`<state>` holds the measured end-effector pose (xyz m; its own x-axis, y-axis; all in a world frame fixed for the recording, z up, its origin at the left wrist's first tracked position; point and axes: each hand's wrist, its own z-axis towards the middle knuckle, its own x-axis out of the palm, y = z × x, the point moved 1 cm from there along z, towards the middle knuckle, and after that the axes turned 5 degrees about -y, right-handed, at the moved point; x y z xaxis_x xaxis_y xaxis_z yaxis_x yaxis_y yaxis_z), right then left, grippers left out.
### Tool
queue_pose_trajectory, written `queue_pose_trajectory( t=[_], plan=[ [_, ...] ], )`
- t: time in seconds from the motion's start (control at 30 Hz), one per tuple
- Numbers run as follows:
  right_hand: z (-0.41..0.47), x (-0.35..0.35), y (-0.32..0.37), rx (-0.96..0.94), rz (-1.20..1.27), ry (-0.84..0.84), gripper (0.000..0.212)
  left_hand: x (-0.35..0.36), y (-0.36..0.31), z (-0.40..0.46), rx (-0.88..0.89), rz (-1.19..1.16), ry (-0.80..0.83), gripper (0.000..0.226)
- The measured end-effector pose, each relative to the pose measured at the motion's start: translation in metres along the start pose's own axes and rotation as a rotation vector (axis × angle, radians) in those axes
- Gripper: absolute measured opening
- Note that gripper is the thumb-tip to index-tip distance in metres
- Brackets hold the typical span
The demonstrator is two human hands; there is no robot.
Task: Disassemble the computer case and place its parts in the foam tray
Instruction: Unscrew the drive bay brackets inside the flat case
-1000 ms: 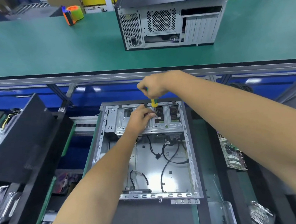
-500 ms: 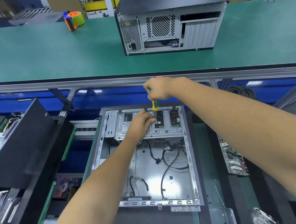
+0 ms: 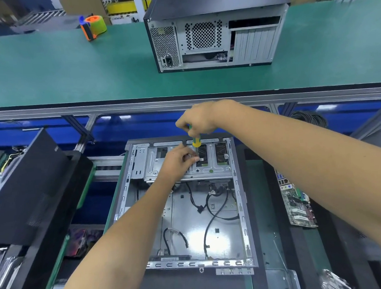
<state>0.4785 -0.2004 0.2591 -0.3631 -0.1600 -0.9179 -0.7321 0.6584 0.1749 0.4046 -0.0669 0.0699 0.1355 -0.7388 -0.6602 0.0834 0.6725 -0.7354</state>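
Observation:
An open computer case [image 3: 240,210] lies flat in front of me, its inside bare except for loose black cables [image 3: 212,219]. A metal drive cage [image 3: 155,166] spans its far end. My right hand [image 3: 197,119] grips a yellow-and-green screwdriver [image 3: 196,141] from above, held upright over the cage. My left hand [image 3: 178,160] rests on the cage beside the screwdriver, its fingertips curled at the shaft's lower end. The tip itself is hidden by those fingers.
A black side panel [image 3: 29,187] leans at the left over a black foam tray [image 3: 76,196]. A motherboard [image 3: 298,204] lies at the right. On the green upper shelf [image 3: 69,69] stand a second computer case [image 3: 216,37] and an orange tape dispenser [image 3: 93,27].
Both hands stay at the drive cage. My right hand has turned slightly on the screwdriver handle. The view has tilted a little, so everything sits lower in frame.

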Motion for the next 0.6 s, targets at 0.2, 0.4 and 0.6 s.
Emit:
queue_pose_trajectory(
  t=[0.2,0.4,0.6],
  plan=[
    [-0.006,0.004,0.000,-0.100,-0.023,-0.015,0.015,0.000,-0.002,-0.001,-0.008,0.012,-0.034,0.012],
    [-0.003,0.013,-0.004,0.125,0.143,-0.155,0.019,0.000,-0.004,-0.001,-0.019,0.003,-0.044,0.015],
    [0.000,-0.003,0.000,0.125,0.084,0.083,0.014,0.000,-0.003,-0.001,-0.014,0.017,-0.040,0.013]
  ],
)
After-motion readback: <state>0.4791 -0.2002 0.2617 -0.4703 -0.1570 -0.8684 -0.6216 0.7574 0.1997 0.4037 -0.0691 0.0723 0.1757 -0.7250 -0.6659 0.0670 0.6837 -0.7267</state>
